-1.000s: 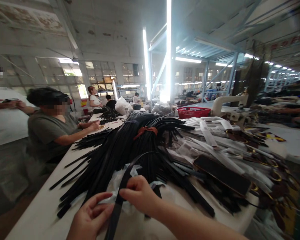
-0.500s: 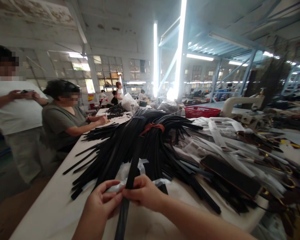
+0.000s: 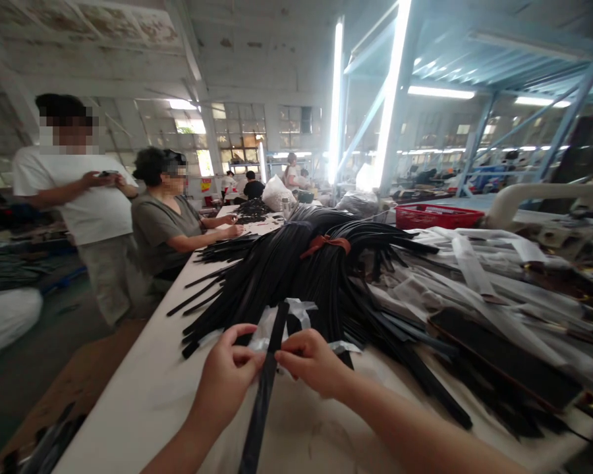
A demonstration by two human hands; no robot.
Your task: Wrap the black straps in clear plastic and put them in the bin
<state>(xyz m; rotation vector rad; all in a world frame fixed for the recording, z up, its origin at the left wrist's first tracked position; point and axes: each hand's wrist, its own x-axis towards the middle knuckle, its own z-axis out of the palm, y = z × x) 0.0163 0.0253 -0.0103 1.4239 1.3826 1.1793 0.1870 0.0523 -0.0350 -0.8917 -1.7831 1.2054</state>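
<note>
A long black strap (image 3: 257, 421) runs between my hands, its far end pointing at the pile and its near part leaving the picture at the bottom. My left hand (image 3: 227, 378) pinches the strap's left edge between thumb and fingers. On the right edge, my right hand (image 3: 312, 362) grips it with thumb and curled forefinger. Just beyond lie thick bundles of black straps (image 3: 250, 283), one bound with a reddish-brown tie (image 3: 329, 245). Crumpled translucent plastic (image 3: 304, 313) shows behind the strap, partly hidden by it.
White-wrapped straps (image 3: 474, 270) and a dark flat block (image 3: 504, 355) lie to the right. A red basket (image 3: 437, 216) stands behind them, near a sewing machine (image 3: 528, 197). At left, one person (image 3: 163, 217) sits at the pale table (image 3: 128, 401); another (image 3: 89, 197) stands.
The view has swung left, so the scene sits further right. Both hands still hold the strap; my right fingers have shifted to its right edge, and less strap shows beyond them.
</note>
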